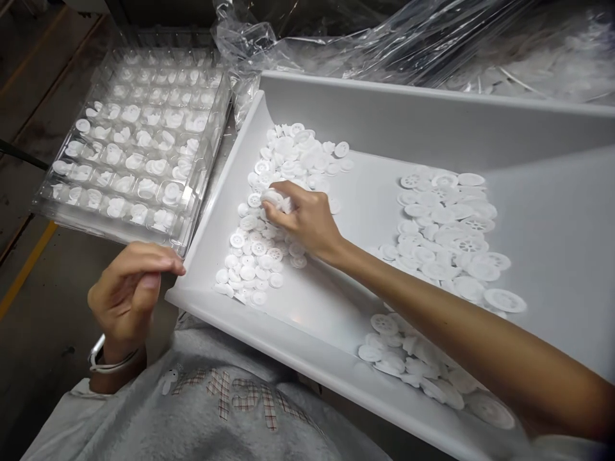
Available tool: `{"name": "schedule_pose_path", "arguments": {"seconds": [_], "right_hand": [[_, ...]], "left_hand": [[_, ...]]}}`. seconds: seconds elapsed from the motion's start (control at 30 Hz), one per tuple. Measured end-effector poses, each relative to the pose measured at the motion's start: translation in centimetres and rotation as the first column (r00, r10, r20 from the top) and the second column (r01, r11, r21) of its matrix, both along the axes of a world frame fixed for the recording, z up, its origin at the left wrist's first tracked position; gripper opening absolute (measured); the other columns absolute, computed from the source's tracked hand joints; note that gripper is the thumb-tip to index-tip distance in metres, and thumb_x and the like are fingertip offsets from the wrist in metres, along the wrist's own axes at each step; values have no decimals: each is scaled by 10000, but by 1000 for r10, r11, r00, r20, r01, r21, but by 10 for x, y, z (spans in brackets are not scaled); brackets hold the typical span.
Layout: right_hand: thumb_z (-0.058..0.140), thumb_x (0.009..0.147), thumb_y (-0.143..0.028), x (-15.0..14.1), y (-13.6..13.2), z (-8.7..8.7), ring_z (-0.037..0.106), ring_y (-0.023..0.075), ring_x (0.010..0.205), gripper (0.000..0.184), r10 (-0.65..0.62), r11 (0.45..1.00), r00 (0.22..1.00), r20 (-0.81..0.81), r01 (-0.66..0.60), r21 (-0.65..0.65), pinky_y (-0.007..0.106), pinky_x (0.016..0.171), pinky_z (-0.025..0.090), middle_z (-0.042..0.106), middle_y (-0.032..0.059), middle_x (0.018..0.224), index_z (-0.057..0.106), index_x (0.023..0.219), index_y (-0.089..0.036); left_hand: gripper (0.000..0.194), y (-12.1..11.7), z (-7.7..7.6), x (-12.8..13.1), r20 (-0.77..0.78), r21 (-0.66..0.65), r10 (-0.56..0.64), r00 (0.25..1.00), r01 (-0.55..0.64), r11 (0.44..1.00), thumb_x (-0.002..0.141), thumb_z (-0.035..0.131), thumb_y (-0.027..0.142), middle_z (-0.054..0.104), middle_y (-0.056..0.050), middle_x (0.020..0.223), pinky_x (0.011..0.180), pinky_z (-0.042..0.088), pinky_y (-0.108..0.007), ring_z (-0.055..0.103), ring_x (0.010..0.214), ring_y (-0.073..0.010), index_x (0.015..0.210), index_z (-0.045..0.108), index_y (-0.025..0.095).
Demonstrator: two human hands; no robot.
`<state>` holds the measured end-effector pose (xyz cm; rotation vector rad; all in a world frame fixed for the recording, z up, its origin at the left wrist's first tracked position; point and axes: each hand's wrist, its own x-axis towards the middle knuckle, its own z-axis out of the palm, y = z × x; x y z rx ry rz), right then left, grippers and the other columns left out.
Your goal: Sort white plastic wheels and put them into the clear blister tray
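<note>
My right hand reaches into a big white bin, its thumb and fingers closed round white plastic discs. How many it grips I cannot tell. Beneath and around it lies a pile of small round white discs along the bin's left side. My left hand is at the bin's near left corner, fingers bent loosely with the thumb apart, holding nothing visible. Its fingertips are close to the rim; whether they touch it is unclear. Just beyond it stands a clear plastic compartment tray with white pieces in its pockets.
Larger white slotted discs are heaped in the bin's right half, and another heap of discs lies near its front wall, partly under my right forearm. Clear plastic sheeting is bunched behind the bin. A yellow line marks the floor at left.
</note>
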<state>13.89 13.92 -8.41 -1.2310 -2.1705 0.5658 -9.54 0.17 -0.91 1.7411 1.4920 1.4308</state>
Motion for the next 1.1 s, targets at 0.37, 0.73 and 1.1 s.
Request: {"name": "schedule_pose_path", "arguments": {"seconds": [0.37, 0.73, 1.1], "right_hand": [[398, 1032, -400, 8, -84, 97, 518, 116, 496, 376, 286, 908, 900, 329, -364, 208, 243, 412, 308, 633, 27, 697, 656, 1013, -128], [441, 968, -563, 25, -93, 96, 573, 128, 522, 528, 359, 924, 876, 321, -383, 12, 233, 422, 387, 660, 40, 796, 517, 1278, -142], [456, 1022, -287, 45, -84, 104, 658, 98, 625, 189, 341, 937, 930, 134, -324, -133, 206, 504, 474, 717, -31, 881, 578, 1161, -252]], "left_hand": [[346, 21, 9, 124, 818, -549, 522, 240, 596, 586, 857, 305, 352, 698, -45, 1131, 1068, 498, -428, 580, 1268, -238, 1008, 596, 240], [294, 17, 3, 119, 790, -415, 610, -63, 678, 607, 841, 435, 370, 679, 49, 1262, 1181, 361, -351, 571, 1293, -181, 1007, 663, 286], [346, 15, 4, 122, 831, -299, 551, -79, 772, 561, 849, 446, 288, 697, 3, 1249, 1143, 437, -330, 560, 1295, -164, 1071, 705, 226]]}}
